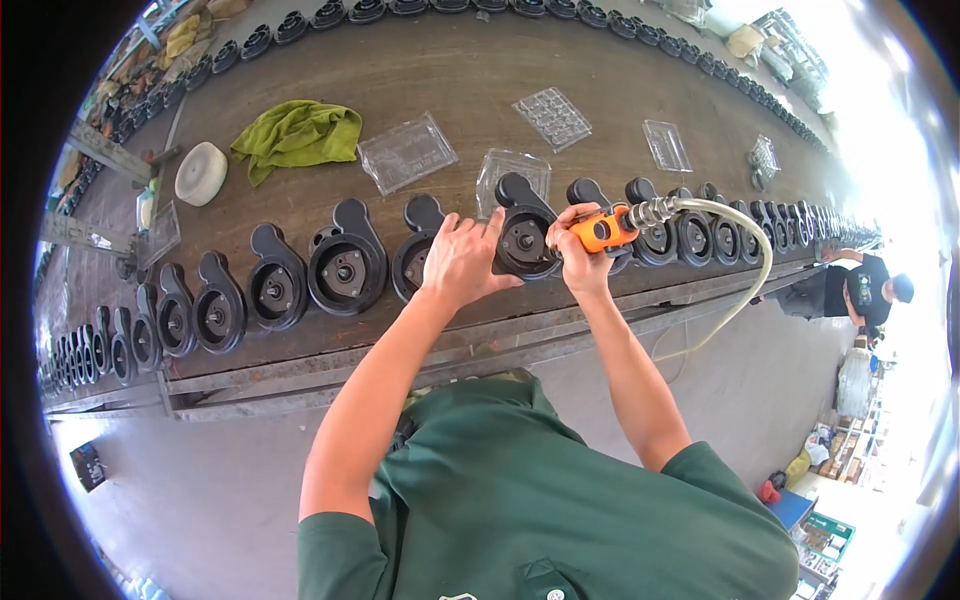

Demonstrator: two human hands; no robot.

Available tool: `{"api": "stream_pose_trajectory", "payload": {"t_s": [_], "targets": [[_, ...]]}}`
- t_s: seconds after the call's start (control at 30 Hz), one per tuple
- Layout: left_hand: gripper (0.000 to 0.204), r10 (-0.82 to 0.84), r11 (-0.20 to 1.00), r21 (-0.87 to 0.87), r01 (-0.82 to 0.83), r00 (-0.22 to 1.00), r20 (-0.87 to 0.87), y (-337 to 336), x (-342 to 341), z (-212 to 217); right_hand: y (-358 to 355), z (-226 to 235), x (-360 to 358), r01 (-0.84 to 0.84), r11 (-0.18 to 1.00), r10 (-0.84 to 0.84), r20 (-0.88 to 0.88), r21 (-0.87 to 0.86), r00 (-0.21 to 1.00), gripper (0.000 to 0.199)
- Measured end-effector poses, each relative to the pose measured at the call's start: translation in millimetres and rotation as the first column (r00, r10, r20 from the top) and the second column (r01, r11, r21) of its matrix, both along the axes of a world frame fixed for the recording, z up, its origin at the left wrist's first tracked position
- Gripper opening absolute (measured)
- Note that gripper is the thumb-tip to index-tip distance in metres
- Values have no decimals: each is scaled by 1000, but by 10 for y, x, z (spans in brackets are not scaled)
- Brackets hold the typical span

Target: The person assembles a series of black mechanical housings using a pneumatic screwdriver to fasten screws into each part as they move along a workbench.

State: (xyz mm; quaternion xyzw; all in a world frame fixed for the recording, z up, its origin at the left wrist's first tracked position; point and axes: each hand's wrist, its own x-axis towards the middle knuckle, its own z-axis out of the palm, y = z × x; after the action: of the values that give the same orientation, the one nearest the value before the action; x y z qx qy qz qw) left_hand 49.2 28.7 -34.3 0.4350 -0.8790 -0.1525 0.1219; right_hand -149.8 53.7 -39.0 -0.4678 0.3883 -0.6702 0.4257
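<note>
My left hand has its fingers spread, with the index finger and thumb against the left side of a round black housing. This housing has a dark disc with a small central shaft and a rounded lobe on its far side. Closed around an orange air tool, my right hand is at the housing's right edge. The tool's tip is hard to make out. A metal coupling joins the tool to a pale hose, which loops down to the right.
Similar black housings line the workbench's near edge on both sides; another row runs along the far side. Beyond my hands lie a green cloth, clear plastic trays and a white round object. A person is at the far right.
</note>
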Motion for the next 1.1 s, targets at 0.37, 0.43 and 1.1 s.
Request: {"api": "stream_pose_trajectory", "payload": {"t_s": [0.37,0.43,1.1], "targets": [[82,-83,975,-202,94,995,64,185,-192,-108,-41,202,-121,43,999,-41,-95,17,995,24],[81,-110,974,-192,120,992,62,185,-208,-116,-155,218,-111,49,998,-48,29,-44,998,24],[55,-206,972,-122,201,978,-24,161,-214,-33,-607,29,-107,5,999,-1,93,-39,996,20]]}}
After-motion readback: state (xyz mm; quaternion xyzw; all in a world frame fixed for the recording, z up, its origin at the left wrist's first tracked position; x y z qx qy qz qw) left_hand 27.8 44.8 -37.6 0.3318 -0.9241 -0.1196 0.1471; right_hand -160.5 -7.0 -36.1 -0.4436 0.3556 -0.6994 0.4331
